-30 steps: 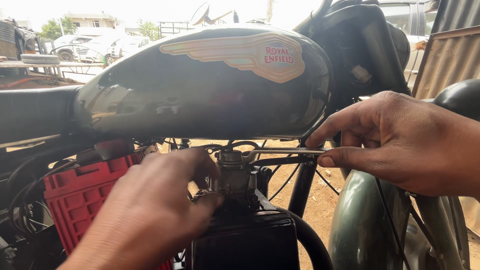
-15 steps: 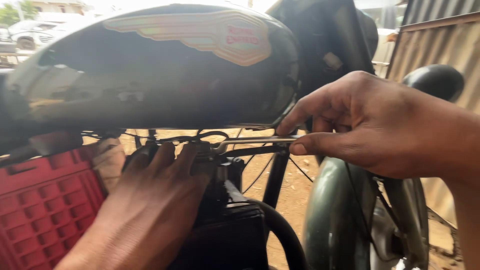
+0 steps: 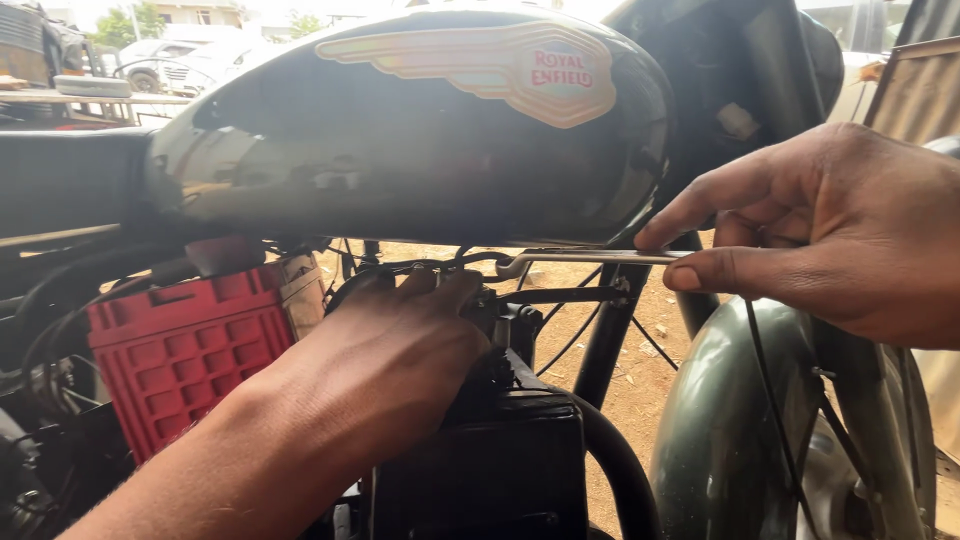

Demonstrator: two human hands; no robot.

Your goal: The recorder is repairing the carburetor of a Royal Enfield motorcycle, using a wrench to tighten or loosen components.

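My right hand (image 3: 830,225) pinches the end of a thin metal spanner (image 3: 590,258) between thumb and forefinger. The spanner lies level under the dark green motorcycle fuel tank (image 3: 420,130), its far end hooked near cables below the tank. My left hand (image 3: 390,355) reaches in under the tank, fingers curled over a small dark engine part (image 3: 500,320) whose fitting is hidden by the fingers. Whether that hand grips it or only rests on it is unclear.
A red ribbed battery box (image 3: 190,345) sits at left beside black hoses. A black box-shaped part (image 3: 500,460) lies below the hand. A dark green front mudguard (image 3: 720,420) and frame tube (image 3: 615,335) stand at right over bare dirt ground. Parked cars are far behind.
The view has swung back to the left, bringing the red battery box further into sight. Both hands stay on the spanner and the part below the tank, with only slight shifts.
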